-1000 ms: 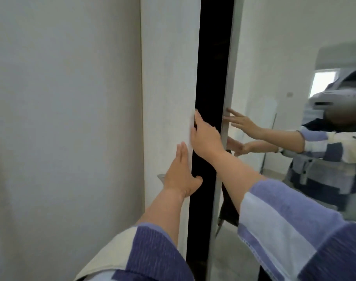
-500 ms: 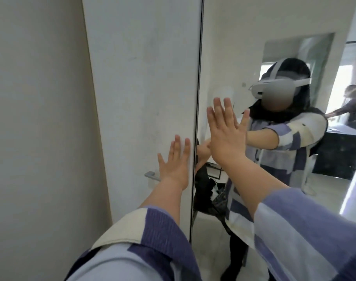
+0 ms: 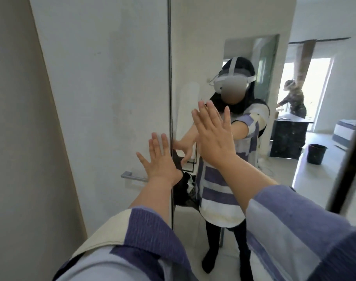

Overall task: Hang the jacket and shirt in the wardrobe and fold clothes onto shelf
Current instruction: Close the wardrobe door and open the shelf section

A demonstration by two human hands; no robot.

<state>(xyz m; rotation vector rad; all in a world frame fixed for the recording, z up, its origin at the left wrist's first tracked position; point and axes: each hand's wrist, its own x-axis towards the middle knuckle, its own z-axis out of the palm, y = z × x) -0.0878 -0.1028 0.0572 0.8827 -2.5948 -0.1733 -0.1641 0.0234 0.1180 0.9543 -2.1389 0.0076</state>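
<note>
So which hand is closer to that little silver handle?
Left. The left hand is flat on the white door, beside the silver handle. The right hand is on the mirror door.

Glossy mirror door, matt white panel

Head camera faces forward, close to a mirrored door, seemingly tilted.
</note>
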